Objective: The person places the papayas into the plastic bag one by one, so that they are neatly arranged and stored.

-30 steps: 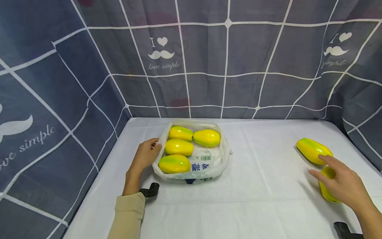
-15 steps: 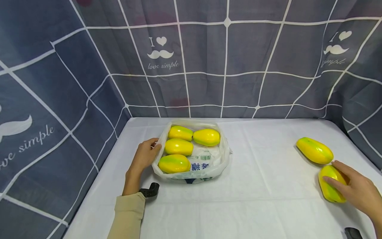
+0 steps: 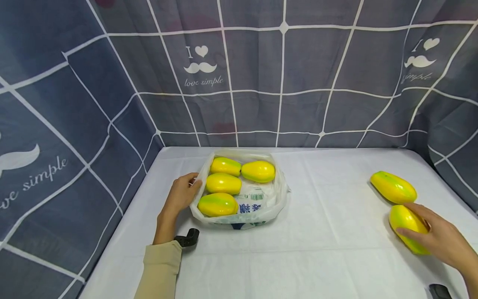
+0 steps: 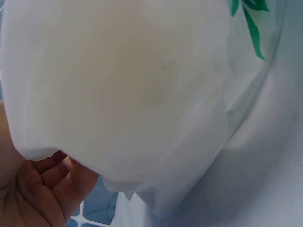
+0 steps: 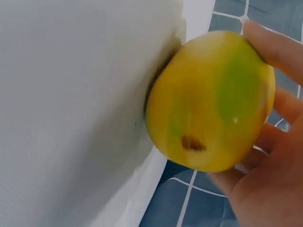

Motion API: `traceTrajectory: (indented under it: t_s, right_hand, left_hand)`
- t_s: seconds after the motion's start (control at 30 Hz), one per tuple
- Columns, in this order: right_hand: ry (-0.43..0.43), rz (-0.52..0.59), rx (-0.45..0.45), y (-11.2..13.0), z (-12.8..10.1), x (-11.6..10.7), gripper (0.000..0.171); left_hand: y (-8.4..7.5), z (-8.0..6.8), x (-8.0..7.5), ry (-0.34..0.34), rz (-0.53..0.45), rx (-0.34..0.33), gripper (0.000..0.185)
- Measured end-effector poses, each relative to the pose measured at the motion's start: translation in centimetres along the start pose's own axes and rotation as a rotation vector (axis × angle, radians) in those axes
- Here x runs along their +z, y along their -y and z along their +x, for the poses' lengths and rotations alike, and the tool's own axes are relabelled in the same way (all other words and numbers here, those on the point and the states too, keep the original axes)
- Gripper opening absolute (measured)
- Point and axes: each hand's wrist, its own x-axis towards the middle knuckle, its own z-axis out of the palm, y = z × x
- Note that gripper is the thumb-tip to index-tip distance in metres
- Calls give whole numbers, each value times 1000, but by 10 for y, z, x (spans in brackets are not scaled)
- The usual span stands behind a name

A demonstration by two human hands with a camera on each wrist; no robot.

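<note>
At the left rim of a white plastic bag (image 3: 278,203), my left hand (image 3: 183,193) pinches the edge, and the left wrist view shows its curled fingers (image 4: 71,189) behind the plastic. Inside the open bag lie several yellow papayas (image 3: 224,184), mostly along its left side and back. On the right, my right hand (image 3: 442,236) grips a yellow-green papaya (image 3: 405,220), thumb on the near side and fingers around the far side. The right wrist view shows this papaya (image 5: 203,104) close to the white cloth, with a brown end spot. Just behind it lies another papaya (image 3: 393,187).
A white cloth (image 3: 317,245) covers the table. Dark grey checked curtains (image 3: 257,112) stand along the back and both sides. A black wrist device (image 3: 188,237) sits beside the left wrist, another black one (image 3: 440,290) by the right.
My right hand has come down from above the nearer right papaya and taken hold of it. That papaya has shifted slightly left. The left hand and the bag stay in place.
</note>
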Motion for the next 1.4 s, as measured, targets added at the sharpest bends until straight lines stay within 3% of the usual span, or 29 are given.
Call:
traceTrajectory:
  t_s: [0.3,0.43,0.97,1.4]
  right_hand:
    - [41,91,-75,-3,-3,6,87]
    - [58,72,-52,1,-4,2,95]
    - [31,59,-77,-4,-7,5,96]
    - [39,41,-42,-5,-8,4,97]
  left_hand:
    - [0,0,1,7,7,0,39]
    - [1,0,1,9,9,-1,39]
    - [-1,0,1,14,3,-23,41]
    - [-3,0,0,9,5,-26,41]
